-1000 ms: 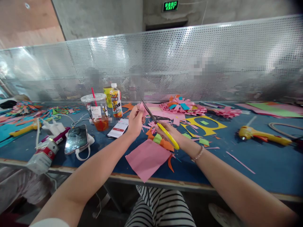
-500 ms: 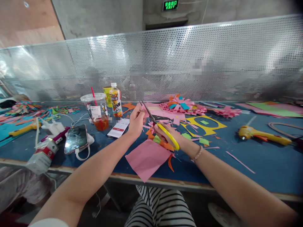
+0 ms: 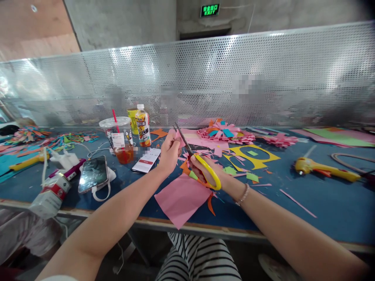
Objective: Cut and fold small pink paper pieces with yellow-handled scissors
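Note:
My right hand (image 3: 204,168) is closed round the yellow handles of a pair of scissors (image 3: 209,168), whose dark blades point up and away from me. My left hand (image 3: 170,152) pinches a small piece of pink paper (image 3: 179,139), right beside the blades. Whether the blades touch that paper I cannot tell. Below both hands a pink paper square (image 3: 183,201) lies near the table's front edge. Orange, green and pink scraps are scattered under and around my right hand, with a curved orange strip (image 3: 211,205) beside the square.
To the left stand a drink cup (image 3: 118,146) with a red straw and a bottle (image 3: 143,127); phones (image 3: 93,174) lie nearby. A yellow cut-out sheet (image 3: 265,150) and a yellow glue gun (image 3: 325,168) are to the right. Pink paper flowers (image 3: 225,130) sit before a perforated metal screen (image 3: 193,78).
Both hands stay in nearly the same place, with the scissors and pink paper still held. The blades look slightly closer together, and the view has shifted a little.

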The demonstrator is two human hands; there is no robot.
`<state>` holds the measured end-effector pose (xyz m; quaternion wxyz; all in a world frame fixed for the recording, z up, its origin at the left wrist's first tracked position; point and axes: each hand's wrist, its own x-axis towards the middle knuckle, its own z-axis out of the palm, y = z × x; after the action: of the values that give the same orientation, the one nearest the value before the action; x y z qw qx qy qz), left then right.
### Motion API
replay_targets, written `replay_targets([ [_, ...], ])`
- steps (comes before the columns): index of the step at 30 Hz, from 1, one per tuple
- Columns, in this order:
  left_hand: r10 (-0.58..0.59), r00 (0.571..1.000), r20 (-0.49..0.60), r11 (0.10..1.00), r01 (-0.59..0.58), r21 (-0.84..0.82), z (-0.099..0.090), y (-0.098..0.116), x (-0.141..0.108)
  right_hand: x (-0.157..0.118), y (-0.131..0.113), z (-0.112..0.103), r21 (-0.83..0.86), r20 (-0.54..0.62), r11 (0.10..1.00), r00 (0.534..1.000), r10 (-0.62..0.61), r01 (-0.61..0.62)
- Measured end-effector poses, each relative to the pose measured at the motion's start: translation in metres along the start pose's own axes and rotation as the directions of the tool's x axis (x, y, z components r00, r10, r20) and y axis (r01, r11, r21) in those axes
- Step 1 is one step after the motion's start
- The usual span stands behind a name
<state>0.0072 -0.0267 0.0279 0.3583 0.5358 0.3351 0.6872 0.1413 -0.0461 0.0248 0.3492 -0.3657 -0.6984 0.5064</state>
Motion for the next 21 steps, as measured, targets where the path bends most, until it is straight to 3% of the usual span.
replay_targets([
  [15, 0.025, 0.998, 0.063, 1.000, -0.024, -0.020, 0.001, -0.006, -0.003, 0.004, 0.009, 0.007, 0.012, -0.054, 0.999, 0.998, -0.042, 0.043],
  [21, -0.071, 0.986, 0.152, 0.985, 0.093, -0.144, 0.006, -0.011, -0.006, 0.018, 0.016, -0.015, -0.040, -0.053, 0.997, 0.996, -0.067, 0.065],
])
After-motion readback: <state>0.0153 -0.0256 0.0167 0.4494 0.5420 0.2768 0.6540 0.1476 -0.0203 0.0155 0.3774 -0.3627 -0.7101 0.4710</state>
